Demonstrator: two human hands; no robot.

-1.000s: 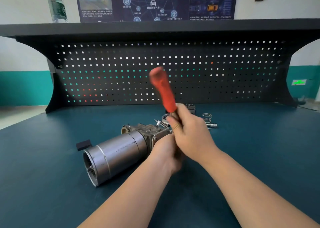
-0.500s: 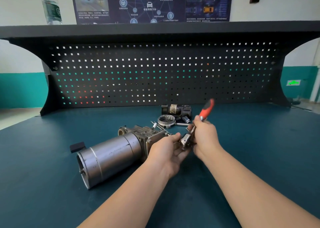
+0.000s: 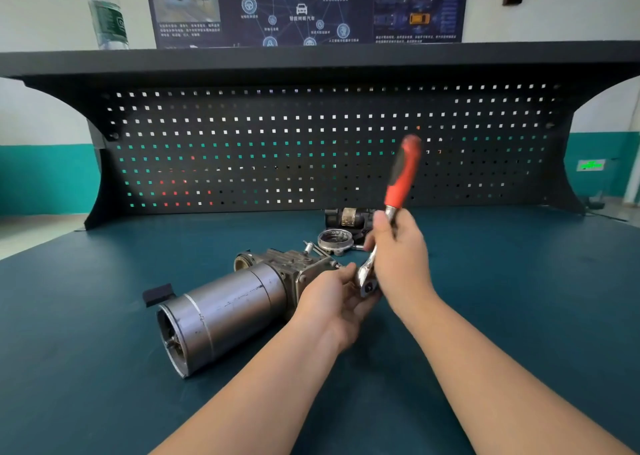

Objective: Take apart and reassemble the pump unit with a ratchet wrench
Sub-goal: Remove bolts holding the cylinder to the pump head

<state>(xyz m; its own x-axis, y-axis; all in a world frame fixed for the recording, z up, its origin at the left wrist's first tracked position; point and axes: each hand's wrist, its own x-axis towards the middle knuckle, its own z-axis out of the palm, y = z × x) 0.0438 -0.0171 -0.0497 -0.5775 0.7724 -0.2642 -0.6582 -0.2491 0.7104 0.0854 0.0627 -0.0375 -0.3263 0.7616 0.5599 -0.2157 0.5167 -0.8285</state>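
The pump unit (image 3: 228, 309) lies on its side on the dark teal bench, its grey motor cylinder toward me and its cast head (image 3: 294, 264) behind. My right hand (image 3: 398, 264) grips the metal shank of the ratchet wrench (image 3: 401, 177), whose red and black handle points up and slightly right. The chrome ratchet head (image 3: 367, 280) hangs at the bottom. My left hand (image 3: 339, 302) cups it from the left, fingers touching the head, right beside the pump's cast end.
Behind the pump lie a metal ring part (image 3: 335, 240), a dark cylindrical part (image 3: 348, 217) and small bolts (image 3: 310, 247). A small black block (image 3: 157, 293) sits left of the motor. A black pegboard (image 3: 311, 143) closes the back; a water bottle (image 3: 107, 11) stands on its shelf.
The wrench came down from its raised position beside the pump, and its handle has now swung upright again. My left hand moved off the pump's end to the ratchet head.
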